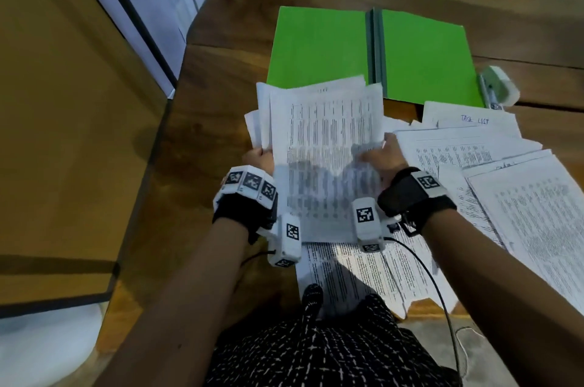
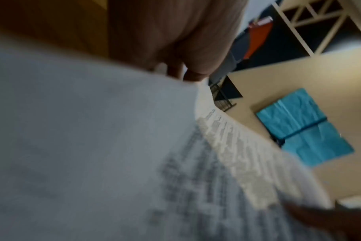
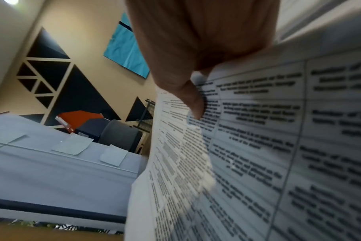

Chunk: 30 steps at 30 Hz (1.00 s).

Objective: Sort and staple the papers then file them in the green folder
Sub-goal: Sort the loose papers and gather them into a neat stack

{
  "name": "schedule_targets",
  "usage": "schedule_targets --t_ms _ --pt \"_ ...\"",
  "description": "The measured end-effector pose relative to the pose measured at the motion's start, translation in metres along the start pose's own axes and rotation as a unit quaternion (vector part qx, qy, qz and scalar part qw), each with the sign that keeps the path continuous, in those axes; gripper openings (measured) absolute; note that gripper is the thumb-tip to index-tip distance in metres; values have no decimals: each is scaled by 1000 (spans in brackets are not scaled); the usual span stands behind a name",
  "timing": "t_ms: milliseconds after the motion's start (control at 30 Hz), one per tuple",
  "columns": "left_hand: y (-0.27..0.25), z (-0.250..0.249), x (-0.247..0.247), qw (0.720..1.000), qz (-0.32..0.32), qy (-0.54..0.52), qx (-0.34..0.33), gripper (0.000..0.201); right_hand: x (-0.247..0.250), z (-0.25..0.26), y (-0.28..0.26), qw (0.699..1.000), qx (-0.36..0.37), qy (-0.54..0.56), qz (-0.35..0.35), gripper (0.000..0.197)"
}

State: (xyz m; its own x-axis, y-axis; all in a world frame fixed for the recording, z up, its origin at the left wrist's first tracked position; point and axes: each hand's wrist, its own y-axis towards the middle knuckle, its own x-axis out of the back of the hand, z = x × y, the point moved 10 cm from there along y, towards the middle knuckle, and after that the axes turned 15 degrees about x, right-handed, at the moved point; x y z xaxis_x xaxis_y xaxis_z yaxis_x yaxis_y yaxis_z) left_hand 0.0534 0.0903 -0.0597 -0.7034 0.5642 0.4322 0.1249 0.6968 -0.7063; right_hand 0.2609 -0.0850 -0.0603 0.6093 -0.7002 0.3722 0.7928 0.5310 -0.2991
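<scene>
I hold a sheaf of papers (image 1: 322,146) above the table (image 1: 221,92), my left hand (image 1: 257,160) gripping its left edge and my right hand (image 1: 384,157) pinching its right. The green folder (image 1: 319,45) lies open beyond, a stapler (image 1: 499,88) beside it.

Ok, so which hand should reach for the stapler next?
Probably the right hand. The stapler sits on the table at the right edge of the green folder, on that hand's side. The left hand already grips the held papers and could keep them.

Black wrist straps (image 1: 410,197) carry white tagged camera blocks (image 1: 366,222), a black cable (image 1: 436,285), over black-and-white patterned clothing (image 1: 331,348).
</scene>
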Motion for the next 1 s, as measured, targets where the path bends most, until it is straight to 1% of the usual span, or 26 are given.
schedule_targets --t_ms 33,67,100,133,167,233,333,400,467,500,533,600,667,767,833,900,933,1000 --pt "1 3 4 999 -30 4 14 31 10 4 4 999 10 -26 -20 56" --pt "1 8 10 996 -66 33 40 42 20 5 10 997 19 -59 -39 46" --pt "2 14 15 989 -95 86 67 56 31 6 11 994 18 -99 -50 38" --pt "2 15 18 982 -114 126 80 65 40 5 13 990 18 -126 -60 33" --pt "2 14 18 979 -121 145 79 68 47 4 13 987 16 -144 -63 32" --pt "7 8 11 982 -105 145 62 68 53 -4 12 983 -1 -168 -67 33" --pt "7 -4 -9 993 -47 102 33 68 42 -11 2 981 -15 -189 -52 32" --pt "5 -12 -20 999 -19 48 -3 69 25 -8 -4 984 3 -176 -24 29" --pt "7 -12 -30 1000 16 17 -12 65 1 2 -9 990 34 -137 21 21" --pt "7 -11 -32 999 29 23 -14 58 -13 4 -13 992 42 -106 50 22" --pt "7 -8 -32 999 36 37 -9 51 -25 5 -17 994 45 -75 71 27" --pt "7 -5 -22 998 12 55 -6 45 -42 3 -24 994 45 -47 91 39" --pt "2 -16 -7 998 -19 48 -41 46 -43 2 -25 993 69 -63 76 44" --pt "-21 -43 26 989 -91 52 -105 44 -28 5 -24 988 99 -110 43 47" --pt "-31 -59 53 981 -126 12 -145 41 -15 3 -22 984 106 -137 33 66" --pt "-37 -69 71 976 -133 -41 -167 45 -8 1 -21 984 94 -143 47 82" --pt "-36 -71 79 974 -134 -71 -170 47 -11 -2 -20 988 87 -108 67 84" --pt "-34 -73 92 970 -142 -111 -165 49 -25 0 -24 990 68 -15 124 82"
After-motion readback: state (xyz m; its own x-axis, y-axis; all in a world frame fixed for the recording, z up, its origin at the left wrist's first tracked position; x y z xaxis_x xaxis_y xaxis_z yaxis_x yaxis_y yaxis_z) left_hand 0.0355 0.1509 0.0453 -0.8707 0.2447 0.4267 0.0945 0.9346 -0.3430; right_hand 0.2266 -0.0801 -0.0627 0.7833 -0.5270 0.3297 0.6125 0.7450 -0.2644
